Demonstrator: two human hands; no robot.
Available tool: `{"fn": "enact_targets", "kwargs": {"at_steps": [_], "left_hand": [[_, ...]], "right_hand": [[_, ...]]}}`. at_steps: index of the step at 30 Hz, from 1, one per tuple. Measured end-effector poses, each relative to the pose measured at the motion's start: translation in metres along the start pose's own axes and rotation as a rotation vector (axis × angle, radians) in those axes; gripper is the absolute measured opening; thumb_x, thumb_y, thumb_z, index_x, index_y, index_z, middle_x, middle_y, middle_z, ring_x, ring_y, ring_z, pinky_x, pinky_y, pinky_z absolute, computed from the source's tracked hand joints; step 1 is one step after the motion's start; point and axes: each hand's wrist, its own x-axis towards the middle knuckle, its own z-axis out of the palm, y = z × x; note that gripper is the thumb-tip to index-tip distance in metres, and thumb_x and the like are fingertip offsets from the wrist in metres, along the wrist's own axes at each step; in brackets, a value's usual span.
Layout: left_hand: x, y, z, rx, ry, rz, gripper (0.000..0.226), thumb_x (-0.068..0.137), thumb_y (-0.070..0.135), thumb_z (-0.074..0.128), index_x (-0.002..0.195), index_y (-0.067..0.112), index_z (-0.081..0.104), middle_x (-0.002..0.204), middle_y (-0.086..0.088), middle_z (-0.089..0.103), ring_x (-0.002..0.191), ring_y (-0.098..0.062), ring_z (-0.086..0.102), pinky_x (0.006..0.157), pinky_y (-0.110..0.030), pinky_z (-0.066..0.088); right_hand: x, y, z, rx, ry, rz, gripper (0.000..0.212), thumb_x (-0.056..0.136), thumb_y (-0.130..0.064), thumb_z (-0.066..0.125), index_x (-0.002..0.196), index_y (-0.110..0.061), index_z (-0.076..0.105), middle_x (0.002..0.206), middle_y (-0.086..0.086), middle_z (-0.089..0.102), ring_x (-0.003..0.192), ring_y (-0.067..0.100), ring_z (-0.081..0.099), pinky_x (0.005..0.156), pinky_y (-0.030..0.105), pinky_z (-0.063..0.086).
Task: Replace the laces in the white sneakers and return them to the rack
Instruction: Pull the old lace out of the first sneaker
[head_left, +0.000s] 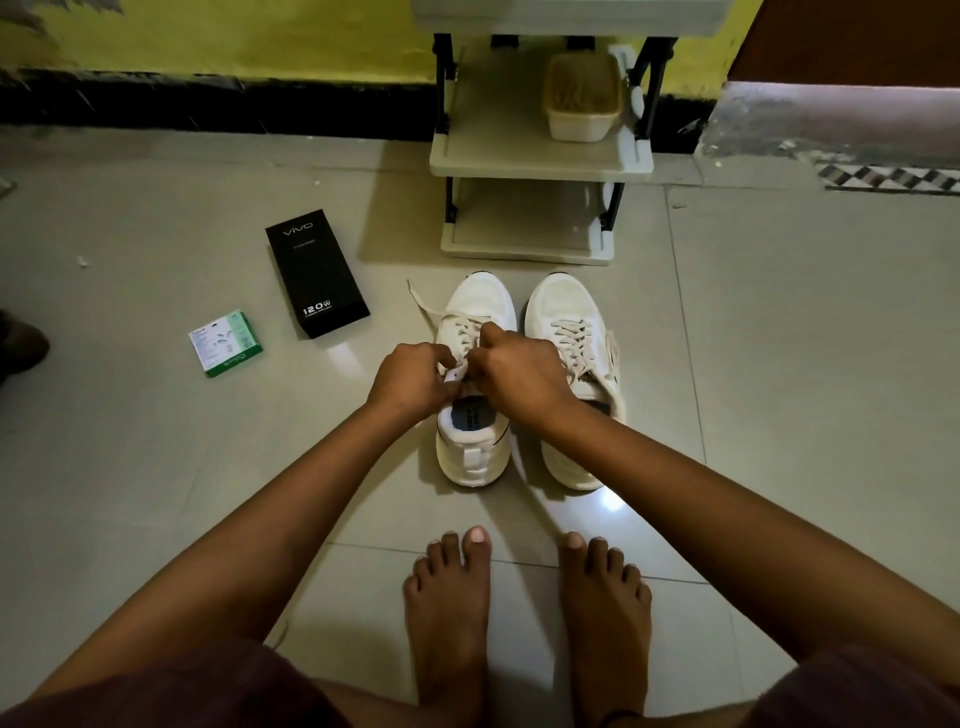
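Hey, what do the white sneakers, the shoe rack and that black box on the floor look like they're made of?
Left sneaker and right sneaker: probably matte mesh over the toes with smooth synthetic or leather panels, flat woven laces.
Shoe rack: likely plastic, with moulded cream shelves and dark posts that could be plastic or metal.
Black box: printed cardboard by its sharp edges, satin sheen.

Rack (540, 156) top cropped; fingertips hidden — tongue too

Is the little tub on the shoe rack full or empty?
Not empty. The tub on the rack's middle shelf is filled nearly to its rim with something tan and stringy; what it is cannot be told.
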Motion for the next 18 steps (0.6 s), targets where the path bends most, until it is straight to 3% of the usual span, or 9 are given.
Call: {"fn": "enact_targets", "kwargs": {"at_steps": [4, 7, 9, 11, 12, 14, 16, 18], "left_hand": [[-0.003, 0.002, 0.008, -0.041, 0.059, -0.014, 0.027, 0.084, 0.034, 0.065, 0.105, 0.017, 0.068, 0.091, -0.012, 0.07, 0.089, -0.028, 0.063, 0.071, -0.028, 0.043], [-0.003, 0.0, 0.008, -0.065, 0.055, -0.025, 0.03, 0.082, 0.035, 0.067, 0.107, 0.019, 0.068, 0.09, -0.011, 0.07, 0.086, -0.028, 0.064, 0.072, -0.029, 0.046], [-0.003, -0.001, 0.006, -0.076, 0.037, -0.03, 0.033, 0.08, 0.035, 0.07, 0.108, 0.019, 0.068, 0.092, -0.011, 0.07, 0.087, -0.027, 0.065, 0.075, -0.03, 0.047], [-0.003, -0.001, 0.006, -0.077, 0.031, -0.029, 0.033, 0.079, 0.033, 0.07, 0.109, 0.019, 0.068, 0.094, -0.011, 0.07, 0.089, -0.027, 0.064, 0.076, -0.03, 0.047], [-0.003, -0.001, 0.006, -0.078, 0.036, -0.027, 0.031, 0.08, 0.031, 0.069, 0.108, 0.019, 0.068, 0.094, -0.012, 0.07, 0.089, -0.027, 0.064, 0.076, -0.03, 0.047], [-0.003, -0.001, 0.008, -0.084, 0.04, -0.031, 0.029, 0.081, 0.031, 0.068, 0.108, 0.02, 0.068, 0.092, -0.012, 0.071, 0.087, -0.027, 0.065, 0.076, -0.029, 0.047], [-0.003, -0.002, 0.01, -0.088, 0.048, -0.04, 0.029, 0.082, 0.033, 0.067, 0.108, 0.02, 0.068, 0.092, -0.012, 0.071, 0.084, -0.026, 0.065, 0.075, -0.028, 0.048], [-0.003, -0.003, 0.011, -0.075, 0.06, -0.037, 0.031, 0.081, 0.034, 0.068, 0.109, 0.02, 0.068, 0.092, -0.011, 0.07, 0.086, -0.027, 0.064, 0.071, -0.027, 0.045]], "right_hand": [[0.008, 0.0, -0.015, 0.161, 0.014, 0.102, 0.018, 0.084, -0.025, 0.062, 0.1, -0.018, 0.068, 0.113, 0.005, 0.052, 0.102, 0.024, 0.055, 0.067, 0.028, 0.035], [0.012, 0.002, -0.016, -0.04, -0.029, -0.007, 0.024, 0.088, -0.031, 0.059, 0.106, -0.017, 0.064, 0.111, 0.007, 0.055, 0.1, 0.027, 0.057, 0.065, 0.03, 0.035], [0.005, -0.002, -0.011, -0.121, -0.018, -0.1, 0.027, 0.074, -0.033, 0.074, 0.09, -0.013, 0.067, 0.091, 0.007, 0.061, 0.078, 0.026, 0.063, 0.054, 0.027, 0.031], [-0.001, -0.002, -0.004, -0.142, 0.034, -0.123, 0.032, 0.046, -0.027, 0.089, 0.062, -0.012, 0.065, 0.063, 0.004, 0.059, 0.047, 0.023, 0.058, 0.042, 0.019, 0.023], [-0.002, -0.001, -0.002, -0.156, 0.08, -0.135, 0.034, 0.04, -0.025, 0.09, 0.056, -0.013, 0.063, 0.058, 0.003, 0.057, 0.042, 0.021, 0.055, 0.039, 0.017, 0.022], [-0.001, 0.001, 0.003, -0.204, 0.126, -0.188, 0.032, 0.041, -0.026, 0.09, 0.055, -0.013, 0.064, 0.06, 0.003, 0.058, 0.048, 0.021, 0.058, 0.039, 0.019, 0.032], [-0.003, 0.0, 0.004, -0.205, 0.154, -0.205, 0.028, 0.048, -0.029, 0.087, 0.06, -0.014, 0.067, 0.072, 0.004, 0.061, 0.062, 0.021, 0.06, 0.05, 0.023, 0.041], [0.0, 0.002, 0.005, -0.016, 0.207, -0.09, 0.019, 0.061, -0.026, 0.082, 0.071, -0.014, 0.07, 0.084, 0.002, 0.059, 0.079, 0.021, 0.057, 0.066, 0.027, 0.042]]}}
